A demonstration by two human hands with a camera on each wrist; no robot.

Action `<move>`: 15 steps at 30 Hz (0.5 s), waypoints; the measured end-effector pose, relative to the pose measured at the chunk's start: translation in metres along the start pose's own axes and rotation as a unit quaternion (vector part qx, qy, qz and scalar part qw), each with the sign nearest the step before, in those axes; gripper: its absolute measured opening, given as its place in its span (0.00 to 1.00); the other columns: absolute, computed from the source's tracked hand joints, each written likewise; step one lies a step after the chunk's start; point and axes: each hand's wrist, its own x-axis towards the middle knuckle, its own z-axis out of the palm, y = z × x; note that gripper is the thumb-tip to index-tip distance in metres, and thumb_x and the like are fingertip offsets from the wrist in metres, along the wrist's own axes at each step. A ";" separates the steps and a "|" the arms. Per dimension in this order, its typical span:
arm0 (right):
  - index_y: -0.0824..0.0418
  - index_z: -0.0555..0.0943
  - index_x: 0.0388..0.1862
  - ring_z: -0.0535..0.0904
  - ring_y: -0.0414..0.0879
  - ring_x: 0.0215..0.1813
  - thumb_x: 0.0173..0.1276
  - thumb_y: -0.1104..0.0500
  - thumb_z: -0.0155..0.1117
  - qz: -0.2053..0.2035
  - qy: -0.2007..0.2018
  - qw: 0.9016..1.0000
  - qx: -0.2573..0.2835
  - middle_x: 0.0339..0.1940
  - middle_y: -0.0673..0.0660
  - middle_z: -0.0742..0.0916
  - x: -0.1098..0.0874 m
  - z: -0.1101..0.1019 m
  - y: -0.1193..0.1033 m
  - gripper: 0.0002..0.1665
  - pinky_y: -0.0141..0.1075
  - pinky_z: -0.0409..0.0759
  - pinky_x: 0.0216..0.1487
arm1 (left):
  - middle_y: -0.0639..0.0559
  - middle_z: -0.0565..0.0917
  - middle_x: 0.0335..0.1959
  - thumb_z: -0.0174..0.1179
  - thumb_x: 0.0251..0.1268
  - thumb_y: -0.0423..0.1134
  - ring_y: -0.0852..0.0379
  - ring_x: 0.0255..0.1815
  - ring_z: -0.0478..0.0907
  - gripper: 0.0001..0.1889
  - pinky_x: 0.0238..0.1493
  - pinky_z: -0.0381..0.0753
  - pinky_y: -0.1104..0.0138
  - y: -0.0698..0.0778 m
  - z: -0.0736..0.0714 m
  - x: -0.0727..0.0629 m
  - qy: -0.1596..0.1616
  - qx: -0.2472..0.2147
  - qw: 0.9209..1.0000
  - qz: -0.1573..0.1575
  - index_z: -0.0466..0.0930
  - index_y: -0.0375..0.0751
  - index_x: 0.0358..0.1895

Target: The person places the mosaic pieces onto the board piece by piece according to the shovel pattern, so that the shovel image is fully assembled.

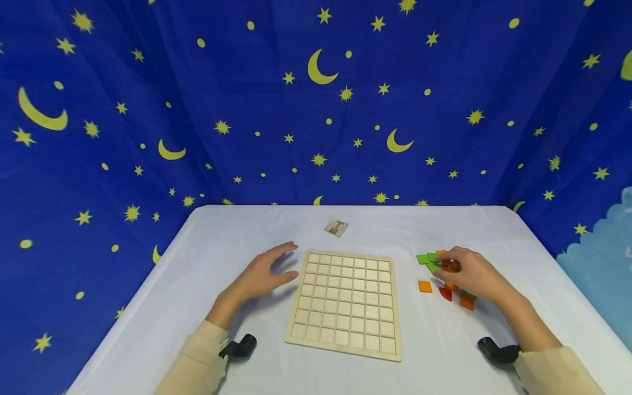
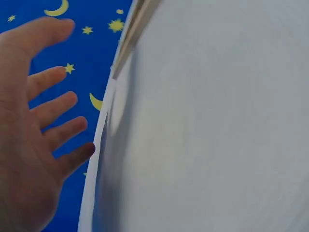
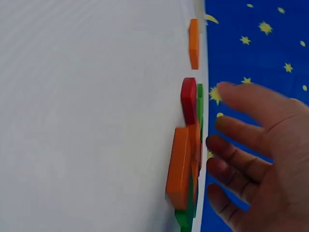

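A square wooden board (image 1: 345, 291) with a grid of shallow cells lies mid-table, its cells bare. My left hand (image 1: 257, 277) hovers just off the board's left edge, thumb and fingers spread around nothing; the left wrist view shows the same hand (image 2: 29, 130) with its palm bare. To the right of the board, my right hand (image 1: 469, 271) is above a loose cluster of small tiles, its fingers loosely bent. In the right wrist view, no tile shows between those fingers. Around it lie green tiles (image 1: 423, 259), orange tiles (image 1: 425, 286) and a red rounded tile (image 1: 446, 294). My hand hides part of the cluster.
A small printed card (image 1: 336, 226) with a grid pattern lies beyond the board. White cloth (image 1: 237, 225) covers the table. Behind it hangs a blue curtain (image 1: 276, 109) with moons and stars. In the right wrist view, an orange tile (image 3: 177, 166) leans or sits over others.
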 end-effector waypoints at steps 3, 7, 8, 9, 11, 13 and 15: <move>0.62 0.83 0.49 0.72 0.48 0.36 0.58 0.45 0.72 0.010 -0.007 1.000 0.007 0.39 0.54 0.82 0.002 0.003 0.003 0.27 0.41 0.74 0.37 | 0.55 0.65 0.71 0.64 0.58 0.60 0.53 0.71 0.59 0.36 0.69 0.58 0.53 -0.003 0.007 0.000 -0.020 -0.035 0.999 0.004 0.68 0.52 0.69; 0.61 0.83 0.48 0.72 0.48 0.35 0.56 0.46 0.74 0.015 -0.007 1.000 0.005 0.36 0.53 0.81 0.005 0.006 0.003 0.26 0.41 0.73 0.36 | 0.52 0.64 0.72 0.65 0.58 0.57 0.50 0.73 0.55 0.36 0.71 0.53 0.52 -0.006 0.016 -0.001 -0.058 -0.021 0.998 0.012 0.68 0.50 0.69; 0.61 0.83 0.48 0.72 0.48 0.36 0.56 0.47 0.74 0.015 -0.007 1.000 0.004 0.36 0.53 0.81 0.005 0.007 0.003 0.26 0.42 0.74 0.37 | 0.52 0.63 0.72 0.65 0.59 0.57 0.50 0.74 0.54 0.36 0.71 0.51 0.53 -0.007 0.018 -0.001 -0.064 -0.009 0.998 0.013 0.68 0.50 0.69; 0.61 0.83 0.48 0.72 0.49 0.36 0.56 0.47 0.74 0.016 -0.007 1.000 0.005 0.37 0.53 0.81 0.006 0.008 0.002 0.26 0.44 0.75 0.38 | 0.52 0.63 0.72 0.64 0.59 0.57 0.50 0.74 0.52 0.35 0.72 0.49 0.53 -0.007 0.019 -0.002 -0.069 0.004 0.998 0.016 0.68 0.50 0.69; 0.61 0.83 0.48 0.73 0.49 0.38 0.56 0.49 0.74 0.016 -0.007 1.000 0.003 0.39 0.55 0.82 0.007 0.010 0.001 0.25 0.47 0.76 0.42 | 0.53 0.63 0.72 0.63 0.59 0.59 0.49 0.75 0.50 0.35 0.72 0.46 0.52 -0.007 0.020 -0.002 -0.074 0.027 0.997 0.024 0.68 0.50 0.69; 0.61 0.84 0.48 0.74 0.50 0.39 0.56 0.51 0.74 0.013 -0.006 1.000 0.004 0.42 0.56 0.83 0.007 0.011 -0.001 0.23 0.50 0.76 0.44 | 0.54 0.63 0.73 0.62 0.59 0.60 0.49 0.75 0.49 0.36 0.72 0.46 0.51 -0.005 0.021 -0.003 -0.076 0.043 0.996 0.027 0.68 0.51 0.69; 0.61 0.84 0.48 0.74 0.51 0.40 0.56 0.52 0.73 0.011 -0.004 1.000 0.004 0.43 0.58 0.83 0.008 0.013 -0.002 0.22 0.52 0.76 0.46 | 0.57 0.62 0.73 0.61 0.59 0.62 0.49 0.75 0.48 0.36 0.71 0.46 0.49 -0.004 0.021 -0.005 -0.075 0.054 0.995 0.023 0.68 0.53 0.70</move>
